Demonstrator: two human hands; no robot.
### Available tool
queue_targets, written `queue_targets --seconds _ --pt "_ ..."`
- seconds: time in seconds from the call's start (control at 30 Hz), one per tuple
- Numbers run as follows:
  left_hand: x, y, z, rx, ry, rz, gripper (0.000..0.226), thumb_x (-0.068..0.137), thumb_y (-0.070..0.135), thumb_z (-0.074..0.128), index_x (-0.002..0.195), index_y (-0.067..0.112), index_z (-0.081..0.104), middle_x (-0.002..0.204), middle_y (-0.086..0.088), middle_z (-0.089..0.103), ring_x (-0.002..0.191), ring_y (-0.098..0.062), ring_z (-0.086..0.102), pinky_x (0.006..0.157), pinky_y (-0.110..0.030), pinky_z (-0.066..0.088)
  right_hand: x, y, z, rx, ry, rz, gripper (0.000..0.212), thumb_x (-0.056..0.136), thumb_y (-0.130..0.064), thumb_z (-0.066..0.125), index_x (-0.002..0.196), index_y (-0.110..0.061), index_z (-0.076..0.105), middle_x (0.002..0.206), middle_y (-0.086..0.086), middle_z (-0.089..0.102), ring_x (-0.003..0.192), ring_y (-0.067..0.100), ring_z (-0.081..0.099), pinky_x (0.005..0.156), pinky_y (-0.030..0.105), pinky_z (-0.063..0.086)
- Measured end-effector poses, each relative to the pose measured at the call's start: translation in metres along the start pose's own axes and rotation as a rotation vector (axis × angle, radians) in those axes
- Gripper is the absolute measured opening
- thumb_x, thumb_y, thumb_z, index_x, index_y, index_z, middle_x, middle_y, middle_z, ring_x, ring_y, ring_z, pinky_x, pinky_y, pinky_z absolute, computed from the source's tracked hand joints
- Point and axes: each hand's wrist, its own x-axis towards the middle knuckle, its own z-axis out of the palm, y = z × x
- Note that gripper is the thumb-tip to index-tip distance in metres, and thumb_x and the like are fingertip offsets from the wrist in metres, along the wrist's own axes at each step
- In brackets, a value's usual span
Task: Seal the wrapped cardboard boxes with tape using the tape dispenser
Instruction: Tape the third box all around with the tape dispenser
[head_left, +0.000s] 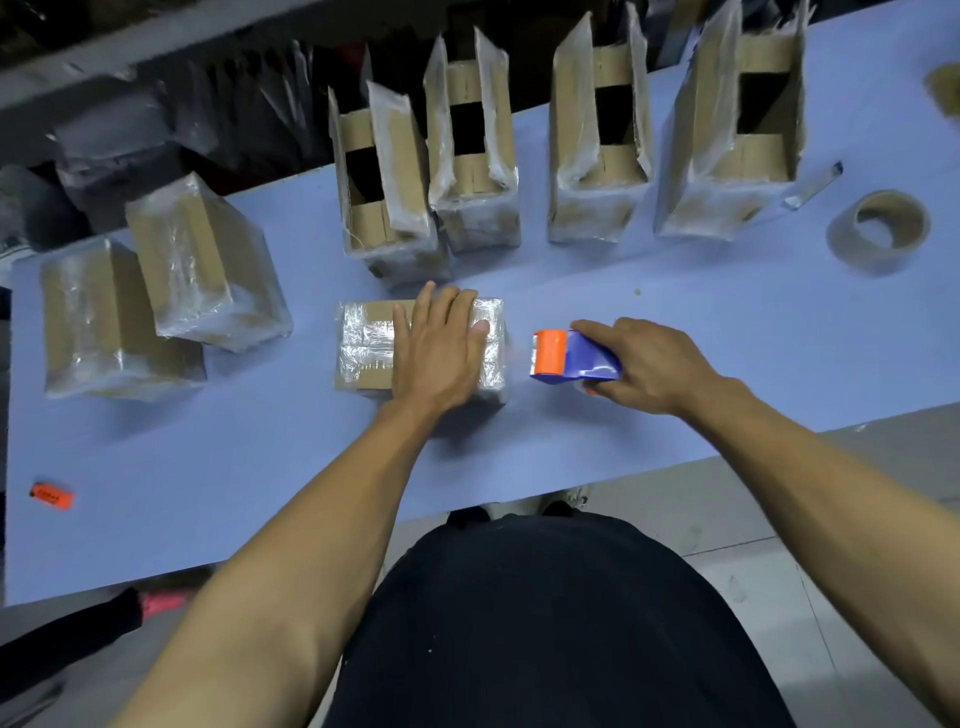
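At the middle of the frame, near the front edge of the blue table (260, 467), the left hand (439, 353) lay flat with straight fingers pressed on top of a closed, film-wrapped box (363, 345), holding it down. Just to the right of that box, apart from it by a narrow strip of table, the right hand (652, 366) curled round the blue handle of the tape dispenser (574, 358), whose orange head pointed left toward the box. The dispenser's long axis ran left to right, roughly in line with the box's near-right side, so the right hand was the one placed to carry tape across; the box lay directly to its left. Whether a strip of tape already ran from the dispenser to the box could not be made out, as the film was glossy and the tape, if any, was clear. The dispenser's blade and roll were hidden by its body and the fingers. In the lower left lay a small orange lighter (52, 496). Further back on the left sat two more wrapped, closed boxes (208, 265), touching each other. Behind the held box, four wrapped boxes with open flaps (597, 156) stood in a row across the upper middle, flaps upright. At the right, a brown tape roll (878, 231) rested flat, with a small knife-like tool (813, 187) beside it, too blurred to identify.
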Motion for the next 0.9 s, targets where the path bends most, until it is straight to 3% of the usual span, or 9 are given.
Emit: queue_targets --seconds 0.13,0.23,0.33,0.5,0.57,0.63,0.73,0.8,0.9 --pt "0.002 0.000 -0.003 0.080 0.022 0.038 0.040 0.104 0.035 0.038 0.139 0.017 0.048 0.137 -0.002 0.050 0.130 -0.026 0.040 0.112 -0.053 0.026 0.022 -0.048 0.000 -0.165 0.018 -0.021 0.049 0.082 -0.036 0.062 0.129 -0.027 0.051 0.092 0.008 0.058 0.081 0.033 0.058 0.062 0.030 0.033" --pt "0.007 -0.005 -0.008 0.118 0.000 0.069 0.043 0.103 0.040 0.040 0.140 0.021 0.049 0.131 -0.004 0.054 0.122 -0.030 0.045 0.113 -0.052 0.023 0.026 -0.065 -0.012 -0.282 0.019 0.027 0.039 0.077 -0.028 0.063 0.115 -0.022 0.053 0.084 0.006 0.053 0.071 0.030 0.047 0.061 0.030 0.029" --pt "0.021 -0.011 -0.017 0.184 -0.056 0.123 0.046 0.102 0.051 0.038 0.142 0.030 0.048 0.126 -0.006 0.055 0.114 -0.031 0.046 0.099 -0.046 0.030 0.034 -0.090 -0.019 -0.405 0.038 0.082 0.027 0.075 -0.023 0.065 0.099 -0.019 0.054 0.077 0.003 0.042 0.068 0.027 0.042 0.062 0.031 0.027" --pt "0.029 -0.028 -0.026 0.156 -0.233 0.101 0.053 0.099 0.063 0.030 0.148 0.043 0.035 0.132 -0.007 0.052 0.122 -0.033 0.048 0.095 -0.045 0.040 0.045 -0.104 -0.004 -0.449 0.005 0.118 0.028 0.081 -0.012 0.063 0.108 -0.015 0.055 0.100 0.007 0.061 0.091 0.028 0.060 0.070 0.032 0.031" --pt "0.022 -0.043 -0.024 -0.015 -0.333 0.036 0.054 0.098 0.064 0.034 0.149 0.049 0.030 0.145 -0.003 0.048 0.133 -0.028 0.045 0.103 -0.045 0.039 0.042 -0.090 -0.002 -0.388 0.046 0.141 0.040 0.079 -0.015 0.065 0.117 -0.017 0.053 0.099 0.009 0.060 0.090 0.030 0.059 0.069 0.032 0.031" --pt "0.012 -0.049 -0.021 -0.409 -0.397 -0.032 0.047 0.100 0.055 0.044 0.146 0.048 0.038 0.148 0.005 0.049 0.136 -0.019 0.044 0.113 -0.043 0.036 0.038 -0.073 -0.002 -0.262 0.141 0.201 0.050 0.081 -0.022 0.064 0.129 -0.019 0.050 0.097 0.011 0.059 0.088 0.034 0.058 0.066 0.032 0.032" --pt "-0.005 -0.041 -0.007 -0.948 -0.265 -0.231 0.013 0.099 0.036 0.057 0.110 0.042 0.062 0.104 0.017 0.065 0.095 -0.010 0.059 0.090 -0.030 0.049 0.033 -0.057 -0.005 -0.049 0.300 0.292 0.060 0.081 -0.033 0.067 0.138 -0.024 0.048 0.096 0.014 0.059 0.088 0.038 0.058 0.063 0.032 0.034" --pt "-0.015 -0.028 0.001 -1.068 -0.101 -0.372 0.005 0.098 0.030 0.059 0.098 0.034 0.062 0.090 0.015 0.065 0.082 -0.009 0.060 0.082 -0.033 0.050 0.031 -0.056 -0.008 0.059 0.379 0.288 0.065 0.079 -0.037 0.071 0.139 -0.027 0.048 0.093 0.012 0.060 0.088 0.037 0.057 0.064 0.033 0.039" --pt "-0.024 -0.009 0.009 -0.973 0.074 -0.466 0.011 0.099 0.031 0.057 0.107 0.025 0.058 0.106 0.005 0.065 0.096 -0.016 0.061 0.093 -0.040 0.050 0.025 -0.060 -0.010 0.079 0.442 0.180 0.067 0.078 -0.035 0.074 0.139 -0.022 0.049 0.087 0.011 0.058 0.082 0.035 0.055 0.064 0.034 0.040"
